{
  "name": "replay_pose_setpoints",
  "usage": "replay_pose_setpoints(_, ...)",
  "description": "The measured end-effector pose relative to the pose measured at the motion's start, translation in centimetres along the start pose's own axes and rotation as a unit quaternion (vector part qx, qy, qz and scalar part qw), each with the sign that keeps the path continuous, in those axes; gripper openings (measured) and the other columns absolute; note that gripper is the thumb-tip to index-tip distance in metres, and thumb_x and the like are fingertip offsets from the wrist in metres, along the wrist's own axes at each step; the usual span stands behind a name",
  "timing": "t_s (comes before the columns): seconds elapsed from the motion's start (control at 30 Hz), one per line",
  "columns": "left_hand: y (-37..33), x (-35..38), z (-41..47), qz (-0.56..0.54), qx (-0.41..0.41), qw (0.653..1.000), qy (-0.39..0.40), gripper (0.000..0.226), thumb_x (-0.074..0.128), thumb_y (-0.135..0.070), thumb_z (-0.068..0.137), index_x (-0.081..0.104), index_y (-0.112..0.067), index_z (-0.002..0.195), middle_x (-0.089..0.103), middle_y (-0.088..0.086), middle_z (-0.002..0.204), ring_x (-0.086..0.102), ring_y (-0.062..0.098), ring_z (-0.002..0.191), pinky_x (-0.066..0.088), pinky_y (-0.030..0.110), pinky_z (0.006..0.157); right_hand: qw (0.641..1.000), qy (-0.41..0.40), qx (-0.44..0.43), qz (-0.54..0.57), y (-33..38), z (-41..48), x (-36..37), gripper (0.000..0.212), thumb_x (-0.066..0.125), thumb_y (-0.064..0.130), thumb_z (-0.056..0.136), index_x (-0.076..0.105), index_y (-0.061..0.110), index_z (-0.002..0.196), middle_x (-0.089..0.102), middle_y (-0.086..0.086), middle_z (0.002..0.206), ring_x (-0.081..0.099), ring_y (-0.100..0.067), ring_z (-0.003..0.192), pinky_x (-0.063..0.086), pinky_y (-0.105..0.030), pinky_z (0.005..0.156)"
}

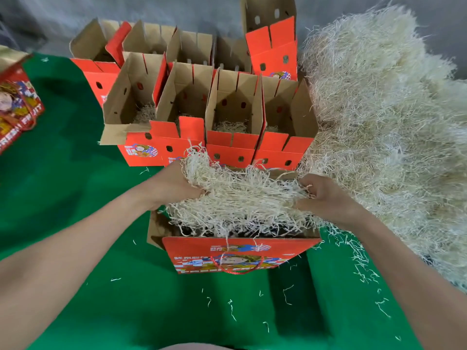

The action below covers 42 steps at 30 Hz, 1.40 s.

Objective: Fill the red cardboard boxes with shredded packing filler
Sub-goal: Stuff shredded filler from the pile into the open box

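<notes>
A red cardboard box [235, 253] with a red cord handle stands open on the green cloth just in front of me. Over its opening hangs a wad of pale shredded filler [237, 198]. My left hand [174, 185] grips the wad's left end and my right hand [326, 198] grips its right end, both fingers curled into the strands. The box's inside is mostly hidden under the wad.
Several open red boxes [227, 117] stand in rows behind, some with a little filler at the bottom. A large heap of filler [384, 117] fills the right side. Another red box [17, 107] lies at the far left. Loose strands dot the green cloth [75, 173].
</notes>
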<state>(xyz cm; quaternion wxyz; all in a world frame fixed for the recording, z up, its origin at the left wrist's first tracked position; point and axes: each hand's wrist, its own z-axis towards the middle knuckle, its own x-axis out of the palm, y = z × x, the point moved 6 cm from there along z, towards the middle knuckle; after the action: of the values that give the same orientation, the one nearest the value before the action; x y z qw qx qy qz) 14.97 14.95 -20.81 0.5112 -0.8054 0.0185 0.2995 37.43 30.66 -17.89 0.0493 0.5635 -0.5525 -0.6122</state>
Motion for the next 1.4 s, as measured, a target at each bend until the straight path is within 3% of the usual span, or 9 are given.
replay_pose_setpoints(0.17,-1.8,2.2,-0.3,-0.129,0.009,0.99,0.059,0.045,0.079,-0.009,0.072,0.06,-0.026,0.11,0.068,-0.01,0.105,0.063,0.003,0.101,0.05,0.014,0.083,0.965,0.121,0.003,0.235,1.7,0.0,0.6,0.063,0.074,0.032,0.07,0.043,0.043,0.124,0.042,0.013,0.132,0.045,-0.007,0.117,0.031,-0.038,0.104)
replay_pose_setpoints(0.3,-2.2,4.5,-0.8,-0.157,-0.032,0.974,0.163,0.066,0.085,-0.016,0.061,0.051,-0.01,0.117,0.065,-0.004,0.106,0.057,0.006,0.103,0.042,0.026,0.098,0.973,0.125,0.064,0.184,2.7,0.4,4.0,0.106,0.073,0.058,0.063,0.012,0.033,0.146,0.027,0.017,0.135,0.034,-0.017,0.129,0.035,-0.034,0.098)
replay_pose_setpoints(0.47,-0.3,1.4,-0.4,-0.239,-0.05,0.968,0.06,0.018,0.071,-0.002,0.074,0.065,-0.011,0.088,0.067,-0.001,0.087,0.058,0.017,0.092,0.041,0.019,0.074,0.967,0.037,0.14,0.208,0.7,0.7,3.9,0.088,0.067,0.018,0.08,0.01,0.009,0.146,0.02,-0.013,0.151,0.03,-0.028,0.133,0.03,-0.032,0.098)
replay_pose_setpoints(0.57,-0.5,1.8,-0.3,-0.155,-0.009,0.987,0.032,0.052,0.077,-0.011,0.073,0.054,-0.009,0.12,0.058,-0.007,0.116,0.051,0.012,0.114,0.034,0.021,0.094,0.957,0.095,0.133,0.24,1.0,0.3,4.1,0.103,0.069,0.042,0.073,0.006,0.013,0.148,0.008,-0.002,0.153,0.017,-0.024,0.138,0.02,-0.039,0.109)
replay_pose_setpoints(0.7,-3.5,5.1,-0.5,0.007,0.075,0.996,0.057,0.053,0.077,-0.005,0.07,0.054,-0.014,0.117,0.059,-0.013,0.085,0.056,0.002,0.068,0.041,0.009,0.057,0.959,0.135,0.14,0.205,2.9,0.7,6.7,0.114,0.074,0.053,0.065,0.006,0.013,0.147,0.016,-0.005,0.152,0.022,-0.027,0.138,0.027,-0.04,0.106)
replay_pose_setpoints(0.83,-3.1,3.8,0.0,-0.062,0.034,0.993,0.092,0.035,0.08,-0.018,0.07,0.058,-0.03,0.095,0.052,-0.011,0.101,0.05,0.003,0.093,0.039,0.017,0.074,0.973,0.054,0.163,0.155,1.9,2.1,6.2,0.06,0.066,0.03,0.081,0.035,0.003,0.125,0.053,-0.011,0.105,0.055,-0.019,0.093,0.04,-0.026,0.068)
replay_pose_setpoints(1.07,-0.7,0.0,-0.5,-0.263,-0.007,0.965,0.008,0.026,0.071,-0.012,0.074,0.06,-0.023,0.095,0.062,-0.005,0.09,0.053,0.014,0.094,0.039,0.021,0.074,0.942,-0.03,0.195,0.27,-0.5,1.3,3.1,0.076,0.061,0.025,0.087,0.015,-0.002,0.142,0.039,-0.016,0.137,0.049,-0.018,0.092,0.044,-0.03,0.082)
replay_pose_setpoints(1.2,0.1,1.4,-2.0,-0.212,-0.075,0.963,0.151,0.084,0.082,-0.044,0.057,0.048,-0.012,0.127,0.048,-0.005,0.132,0.034,0.015,0.132,0.02,0.032,0.112,0.921,-0.022,0.213,0.326,-1.1,1.1,3.0,0.08,0.061,0.03,0.086,0.013,0.004,0.145,0.033,-0.013,0.145,0.047,-0.025,0.115,0.041,-0.042,0.097)
replay_pose_setpoints(1.4,0.9,1.9,-1.6,-0.096,-0.104,0.988,0.059,0.066,0.067,-0.003,0.077,0.035,-0.004,0.136,0.045,-0.008,0.091,0.05,0.004,0.085,0.037,0.018,0.082,0.943,-0.03,0.208,0.258,-1.9,1.5,2.5,0.079,0.061,0.029,0.087,0.015,0.001,0.144,0.025,-0.018,0.149,0.035,-0.03,0.131,0.029,-0.045,0.108)
